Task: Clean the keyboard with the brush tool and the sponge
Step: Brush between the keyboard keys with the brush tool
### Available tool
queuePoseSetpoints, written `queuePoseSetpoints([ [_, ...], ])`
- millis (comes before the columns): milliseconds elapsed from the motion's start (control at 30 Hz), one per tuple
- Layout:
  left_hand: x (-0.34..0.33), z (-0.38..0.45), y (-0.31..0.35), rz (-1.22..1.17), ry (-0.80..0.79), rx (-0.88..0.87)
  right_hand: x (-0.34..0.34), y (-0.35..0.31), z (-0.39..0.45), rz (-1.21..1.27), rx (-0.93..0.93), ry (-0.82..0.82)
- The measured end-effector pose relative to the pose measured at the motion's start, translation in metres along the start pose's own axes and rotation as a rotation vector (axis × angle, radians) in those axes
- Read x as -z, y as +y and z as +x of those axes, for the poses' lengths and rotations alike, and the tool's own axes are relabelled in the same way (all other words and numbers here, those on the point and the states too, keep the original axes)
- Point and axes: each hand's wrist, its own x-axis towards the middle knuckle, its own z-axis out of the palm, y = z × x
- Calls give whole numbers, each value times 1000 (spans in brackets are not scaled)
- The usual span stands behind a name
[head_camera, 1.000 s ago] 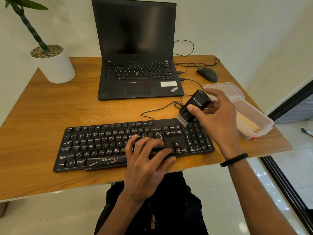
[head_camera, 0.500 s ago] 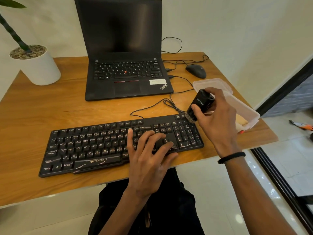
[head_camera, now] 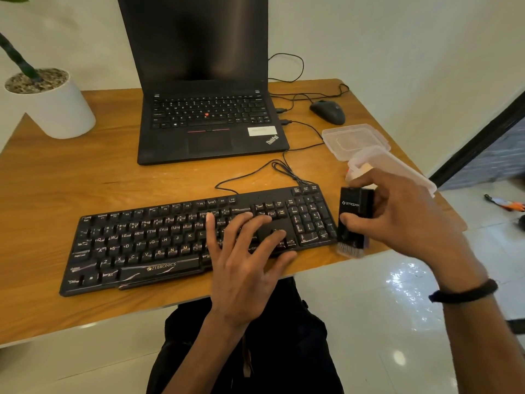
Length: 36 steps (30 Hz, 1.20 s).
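So we press our left hand (head_camera: 244, 251) flat, fingers spread, on the Zebronics keyboard (head_camera: 159, 240) while our right hand (head_camera: 397, 220) grips the brush tool (head_camera: 353, 220), bristles down, just beside the keyboard's right end, so brushing looks barely underway and sponging remains.

Bare bench (head_camera: 85, 180) is left open at 9 o'clock of the keyboard (head_camera: 170, 240). At 12 it's blocked by the laptop (head_camera: 210, 132) and cable (head_camera: 255, 174); at 2 by the plastic box (head_camera: 397, 166).
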Motion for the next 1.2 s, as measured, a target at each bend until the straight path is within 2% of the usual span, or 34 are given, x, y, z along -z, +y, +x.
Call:
queuePoseSetpoints([
  [67, 0, 0, 0, 3, -6, 1, 2, -7, 9, 12, 10, 49],
  [200, 1, 1, 1, 7, -21, 6, -21, -25, 32, 40, 86, 357],
  [267, 1, 0, 0, 13, -25, 7, -36, -28, 41, 22, 133, 415],
  [433, 1, 0, 0, 29, -27, 10, -45, -21, 39, -52, 156, 345],
  [700, 1, 0, 1, 25, -19, 10, -2, -12, 12, -95, 73, -82],
  [767, 2, 0, 1, 20, -24, 11, -1, -16, 16, -47, 82, -38],
  [867, 2, 1, 1, 22, -28, 15, -16, -25, 30, 24, 127, 242],
  [933, 2, 1, 1, 24, -32, 15, -30, -26, 36, 15, 157, 333],
  [1033, 2, 1, 1, 20, -35, 21, -39, -16, 35, -5, 192, 293],
  [1200, 2, 1, 0, 19, -29, 22, -13, 6, 12, 72, 192, 20],
])
